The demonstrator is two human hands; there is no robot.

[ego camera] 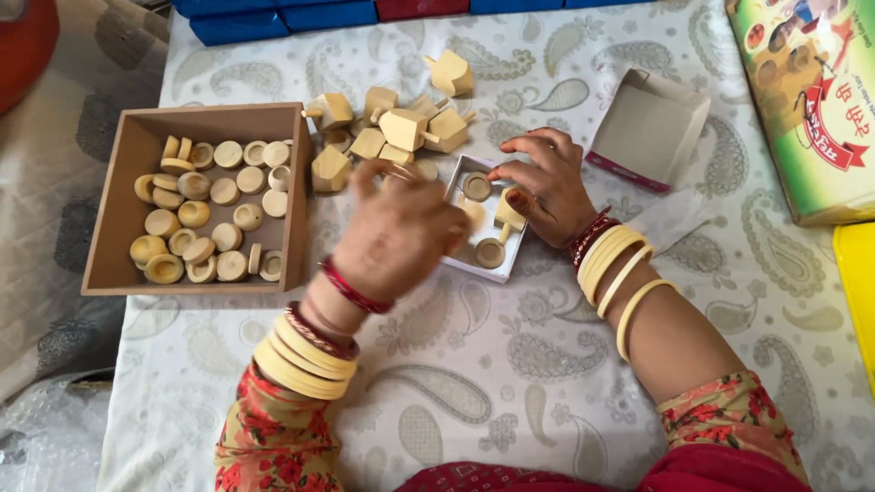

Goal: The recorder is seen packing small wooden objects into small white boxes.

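Fingers of right hand spread on small white box; left hand blurred above it, grip unclear.

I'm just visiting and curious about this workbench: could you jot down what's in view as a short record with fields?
Surface: table under a white paisley-patterned cloth
Left hand: blurred, raised over the small white cardboard box; grip unclear
Right hand: fingertips resting at that box's far edge
In the box: pale round wooden pieces
Left of it: brown square wooden tray filled with round pale wooden caps
Behind it: heap of pale wooden spinning tops
Further right: empty open white carton
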